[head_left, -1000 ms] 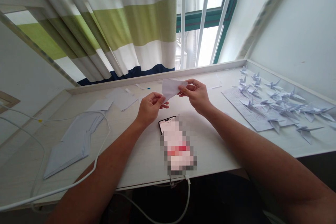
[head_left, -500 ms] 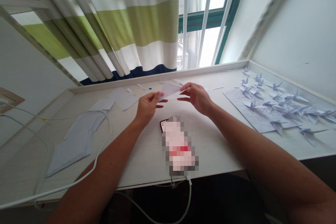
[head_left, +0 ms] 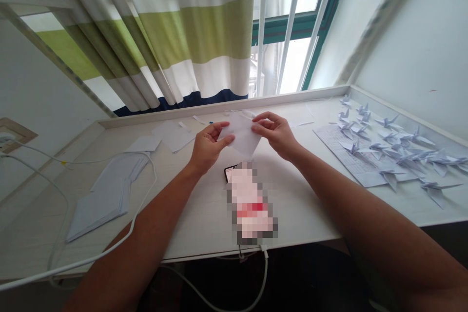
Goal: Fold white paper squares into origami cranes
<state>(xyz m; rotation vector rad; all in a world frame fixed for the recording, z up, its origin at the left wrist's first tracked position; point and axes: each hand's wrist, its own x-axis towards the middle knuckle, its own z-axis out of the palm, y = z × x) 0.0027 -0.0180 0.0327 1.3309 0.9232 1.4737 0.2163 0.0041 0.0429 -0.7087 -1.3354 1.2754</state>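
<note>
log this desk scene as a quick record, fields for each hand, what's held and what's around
left hand: pinching the left side of the white paper
right hand: fingers on its right edge
held item: flat, over the table
in front of person: phone, screen blurred out
left side: loose stacks of paper, white cable
right side: many folded paper cranes, some on a printed sheet
background: striped curtain, barred window

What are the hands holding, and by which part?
Paper: the left hand grips its left side, the right hand its right side.
</note>
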